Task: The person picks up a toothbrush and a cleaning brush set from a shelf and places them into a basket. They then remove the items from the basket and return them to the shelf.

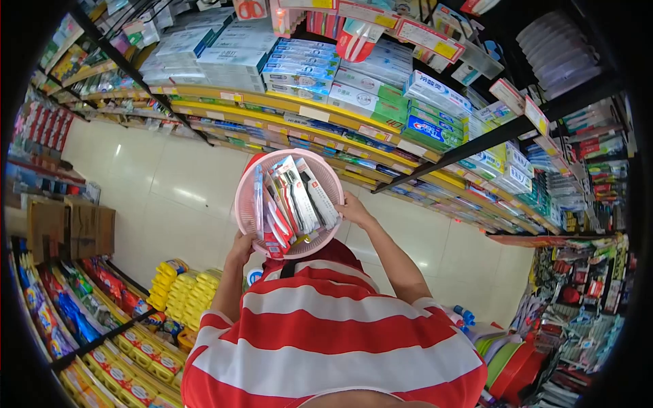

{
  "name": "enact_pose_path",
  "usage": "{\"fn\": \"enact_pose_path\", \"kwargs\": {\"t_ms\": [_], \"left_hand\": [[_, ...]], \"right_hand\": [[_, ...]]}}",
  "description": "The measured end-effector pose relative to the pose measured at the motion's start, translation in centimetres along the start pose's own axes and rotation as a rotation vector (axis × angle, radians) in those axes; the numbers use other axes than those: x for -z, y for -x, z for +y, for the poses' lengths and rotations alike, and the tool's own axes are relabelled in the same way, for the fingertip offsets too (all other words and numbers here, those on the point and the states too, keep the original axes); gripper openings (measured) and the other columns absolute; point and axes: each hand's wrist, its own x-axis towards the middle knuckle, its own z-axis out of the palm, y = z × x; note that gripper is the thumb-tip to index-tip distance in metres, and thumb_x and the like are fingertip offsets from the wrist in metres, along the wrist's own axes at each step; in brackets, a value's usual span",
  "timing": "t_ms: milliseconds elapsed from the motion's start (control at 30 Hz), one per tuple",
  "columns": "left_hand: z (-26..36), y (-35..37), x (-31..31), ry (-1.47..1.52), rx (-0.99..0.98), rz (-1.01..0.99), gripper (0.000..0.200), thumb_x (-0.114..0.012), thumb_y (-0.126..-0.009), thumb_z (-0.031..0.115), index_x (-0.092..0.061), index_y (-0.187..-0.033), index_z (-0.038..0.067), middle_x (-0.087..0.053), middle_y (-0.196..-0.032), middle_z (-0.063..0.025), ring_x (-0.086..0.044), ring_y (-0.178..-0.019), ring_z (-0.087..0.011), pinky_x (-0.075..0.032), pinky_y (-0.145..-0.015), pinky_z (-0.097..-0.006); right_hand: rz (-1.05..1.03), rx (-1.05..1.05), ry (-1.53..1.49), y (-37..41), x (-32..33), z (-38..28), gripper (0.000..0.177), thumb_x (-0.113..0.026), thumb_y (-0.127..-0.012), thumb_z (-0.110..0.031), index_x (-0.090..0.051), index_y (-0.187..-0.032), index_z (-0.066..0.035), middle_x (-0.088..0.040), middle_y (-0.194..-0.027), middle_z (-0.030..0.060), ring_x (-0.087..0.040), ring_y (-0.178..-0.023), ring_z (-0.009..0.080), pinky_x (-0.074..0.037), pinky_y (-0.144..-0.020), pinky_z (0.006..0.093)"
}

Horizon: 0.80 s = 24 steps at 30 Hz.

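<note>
A round pink plastic basket (241,197) is held up in front of my striped shirt. Several packaged toothbrushes (299,197) stand and lean inside it, some in white packs, others in red. My left hand (245,246) grips the basket at its lower left rim, fingers closed round the edge. On the right side of the rim, my right hand (353,208) holds on, its fingers also closed on the edge. The fingertips of both hands are partly hidden.
Ahead, a long shelf with yellow edges (299,105) carries boxes of toothpaste (432,129). Yellow bottles (194,296) and more shelving are at lower left, near cardboard boxes (88,228). Pale floor tiles (163,177) lie between the shelves. Green and red basins (520,367) sit at lower right.
</note>
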Motion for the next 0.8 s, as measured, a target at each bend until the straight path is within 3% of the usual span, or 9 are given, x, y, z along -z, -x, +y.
{"fn": "enact_pose_path", "kwargs": {"t_ms": [133,167,233,300,433,633,800], "left_hand": [[-2.4,0.2,-0.2,0.028,-0.007,0.103,0.044,-0.048,-0.079,0.007,-0.038,-0.122,0.003,-0.056,-0.090,-0.0137,-0.061,-0.063,-0.0255,-0.054,-0.055,-0.0380],[-3.9,-1.2,1.0,0.054,-0.014,0.037,0.043,-0.050,-0.084,0.015,-0.037,-0.123,0.003,-0.056,-0.089,-0.0144,-0.060,-0.062,-0.0262,-0.054,-0.055,-0.0384],[-4.9,-0.9,0.5,0.097,-0.049,0.134,0.046,-0.051,-0.087,0.024,-0.033,-0.123,0.003,-0.057,-0.081,-0.0136,-0.061,-0.062,-0.0271,-0.054,-0.052,-0.0403],[-7.8,-3.0,2.3,0.169,-0.004,0.117,0.047,-0.045,-0.079,0.003,-0.031,-0.124,0.005,-0.058,-0.090,-0.0155,-0.063,-0.070,-0.0295,-0.056,-0.056,-0.0426],[-8.7,-3.8,1.7,0.385,0.031,0.287,0.055,-0.044,-0.073,-0.006,-0.033,-0.125,0.010,-0.054,-0.105,-0.0152,-0.061,-0.083,-0.0336,-0.055,-0.065,-0.0493],[-8.0,-8.5,1.7,0.429,0.038,0.430,0.053,-0.044,-0.073,-0.007,-0.035,-0.123,0.008,-0.056,-0.101,-0.0168,-0.061,-0.082,-0.0350,-0.054,-0.065,-0.0512],[-8.9,-13.5,1.8,0.498,0.026,0.542,0.059,-0.044,-0.073,-0.007,-0.030,-0.127,0.011,-0.051,-0.108,-0.0181,-0.059,-0.086,-0.0378,-0.053,-0.065,-0.0542]], "right_hand": [[-0.181,0.058,-0.075,-3.2,-0.4,3.5,0.044,-0.058,-0.080,-0.011,-0.044,-0.120,-0.002,-0.059,-0.098,0.0125,-0.060,-0.079,0.0181,-0.052,-0.060,0.0285],[-0.220,-0.016,-0.099,-3.3,-0.7,3.4,0.044,-0.058,-0.080,-0.011,-0.043,-0.121,-0.002,-0.058,-0.099,0.0129,-0.060,-0.080,0.0186,-0.052,-0.062,0.0289],[-0.285,-0.172,-0.127,-2.8,-0.7,1.7,0.045,-0.056,-0.082,-0.009,-0.041,-0.124,-0.001,-0.058,-0.100,0.0135,-0.061,-0.083,0.0196,-0.053,-0.065,0.0296],[-0.280,-0.226,-0.088,-2.5,-1.5,2.0,0.046,-0.054,-0.083,-0.008,-0.040,-0.125,-0.001,-0.058,-0.098,0.0136,-0.061,-0.084,0.0199,-0.053,-0.066,0.0293],[-0.342,-0.289,-0.020,-3.8,-1.9,3.3,0.046,-0.054,-0.084,-0.008,-0.039,-0.127,0.001,-0.058,-0.096,0.0141,-0.061,-0.083,0.0198,-0.053,-0.066,0.0287],[-0.451,-0.450,0.109,-7.4,-0.1,5.8,0.042,-0.054,-0.083,-0.009,-0.044,-0.122,0.002,-0.059,-0.096,0.0141,-0.062,-0.077,0.0204,-0.053,-0.064,0.0293],[-0.387,-0.562,0.184,-10.7,1.4,6.7,0.039,-0.054,-0.083,-0.007,-0.046,-0.120,0.002,-0.058,-0.098,0.0150,-0.063,-0.077,0.0211,-0.053,-0.064,0.0296]]}}
